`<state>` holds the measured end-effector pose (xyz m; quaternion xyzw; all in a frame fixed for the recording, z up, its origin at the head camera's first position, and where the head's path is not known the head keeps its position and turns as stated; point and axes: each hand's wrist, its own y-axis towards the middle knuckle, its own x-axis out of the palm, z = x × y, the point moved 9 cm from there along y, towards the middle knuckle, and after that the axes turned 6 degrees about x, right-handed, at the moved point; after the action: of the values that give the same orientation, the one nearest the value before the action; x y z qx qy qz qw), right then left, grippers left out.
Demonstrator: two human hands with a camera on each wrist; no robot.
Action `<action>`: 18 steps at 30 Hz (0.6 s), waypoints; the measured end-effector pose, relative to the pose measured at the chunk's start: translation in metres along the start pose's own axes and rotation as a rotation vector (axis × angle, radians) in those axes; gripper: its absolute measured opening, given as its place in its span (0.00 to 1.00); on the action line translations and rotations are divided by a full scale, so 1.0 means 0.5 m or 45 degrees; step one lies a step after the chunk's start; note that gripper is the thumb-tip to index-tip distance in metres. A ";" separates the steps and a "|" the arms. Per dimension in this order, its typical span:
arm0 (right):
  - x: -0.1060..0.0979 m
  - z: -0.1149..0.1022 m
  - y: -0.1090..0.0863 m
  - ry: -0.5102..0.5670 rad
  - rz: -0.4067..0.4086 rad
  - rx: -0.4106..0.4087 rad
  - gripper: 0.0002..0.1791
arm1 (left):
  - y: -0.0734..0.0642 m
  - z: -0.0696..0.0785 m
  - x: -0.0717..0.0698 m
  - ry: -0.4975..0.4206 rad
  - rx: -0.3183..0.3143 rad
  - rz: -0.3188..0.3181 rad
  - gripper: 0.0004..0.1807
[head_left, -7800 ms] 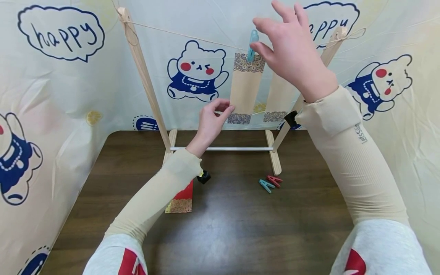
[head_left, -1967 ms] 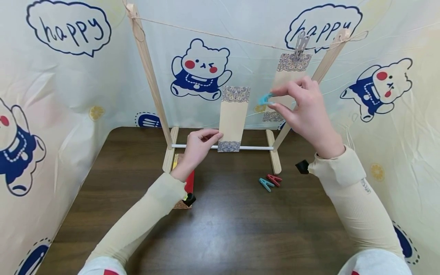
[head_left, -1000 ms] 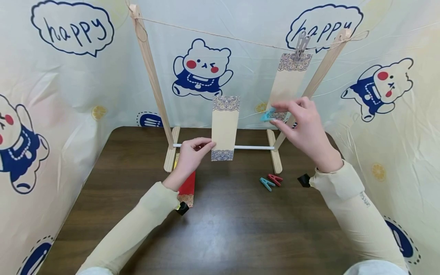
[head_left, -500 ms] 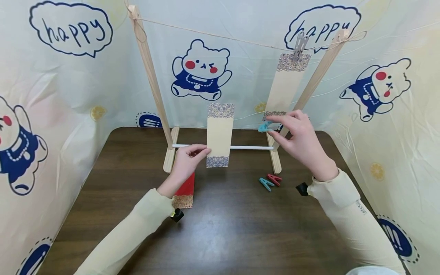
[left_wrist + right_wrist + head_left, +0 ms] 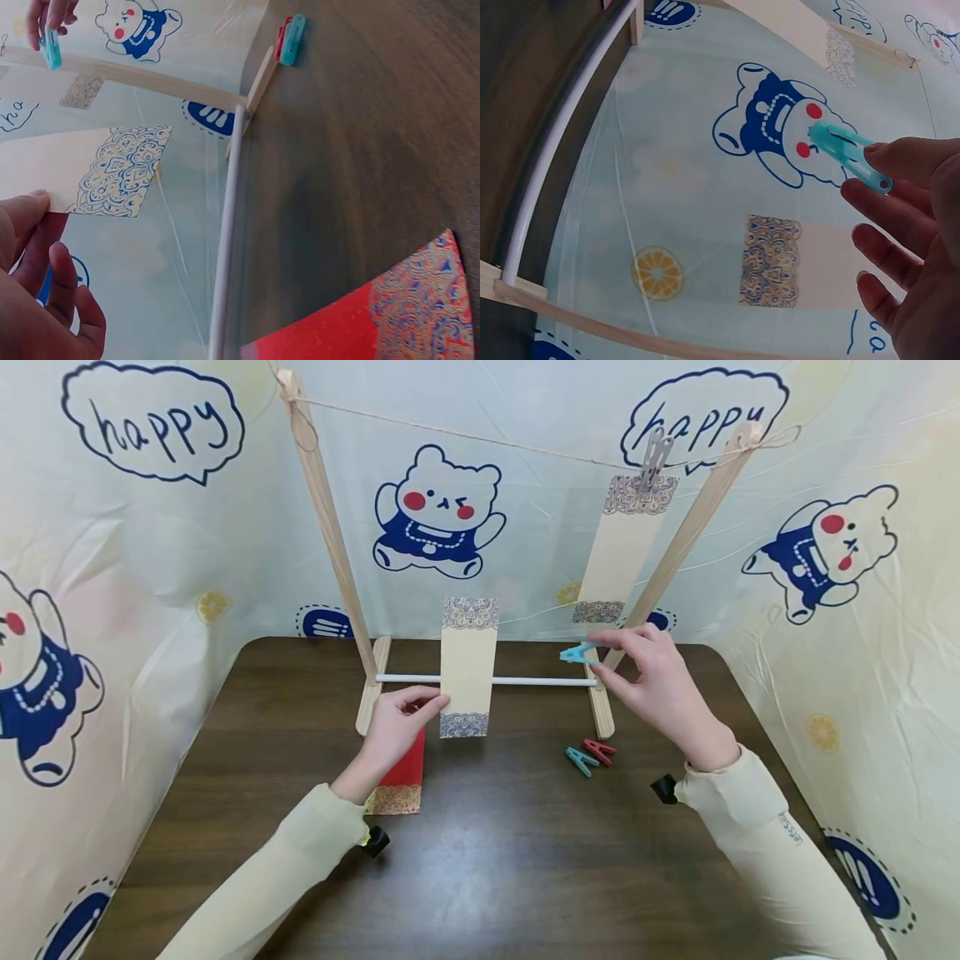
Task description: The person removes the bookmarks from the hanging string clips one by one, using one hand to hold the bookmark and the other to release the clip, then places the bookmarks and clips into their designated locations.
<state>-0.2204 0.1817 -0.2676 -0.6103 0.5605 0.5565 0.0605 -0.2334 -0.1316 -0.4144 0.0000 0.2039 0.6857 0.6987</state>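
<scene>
My left hand [image 5: 397, 727] pinches the lower left edge of a cream paper strip [image 5: 468, 664] with patterned ends, held upright in front of the white rod [image 5: 540, 682]. In the left wrist view, thumb and finger grip that strip [image 5: 127, 172] near its patterned end. My right hand [image 5: 660, 689] pinches a light blue clothespin [image 5: 577, 653] between thumb and finger, its jaws facing left. A second cream strip [image 5: 622, 556] hangs from the string [image 5: 465, 433] by a grey clothespin [image 5: 657, 458] at the right.
A wooden stand with a left post [image 5: 330, 518] and a right post [image 5: 693, 527] carries the string. On the table [image 5: 525, 860] lie a blue clothespin [image 5: 581, 762], a red clothespin [image 5: 600, 750] and a red strip [image 5: 405, 772], partly behind the left hand.
The blue clothespin and the nearer cream strip came off the string. Both hands have since come down, the left also moving leftward with the strip, the right carrying the clothespin.
</scene>
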 end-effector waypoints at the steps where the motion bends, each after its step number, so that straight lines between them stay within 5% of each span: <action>1: 0.004 0.003 -0.003 0.006 -0.011 0.011 0.21 | -0.002 -0.002 -0.001 0.006 -0.002 -0.004 0.12; 18: 0.063 0.053 -0.061 0.000 -0.154 0.138 0.23 | -0.035 -0.039 -0.006 0.048 -0.051 -0.018 0.12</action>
<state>-0.2213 0.1920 -0.3176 -0.6389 0.5519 0.5207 0.1269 -0.2220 -0.1408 -0.4363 -0.0284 0.2032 0.6847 0.6993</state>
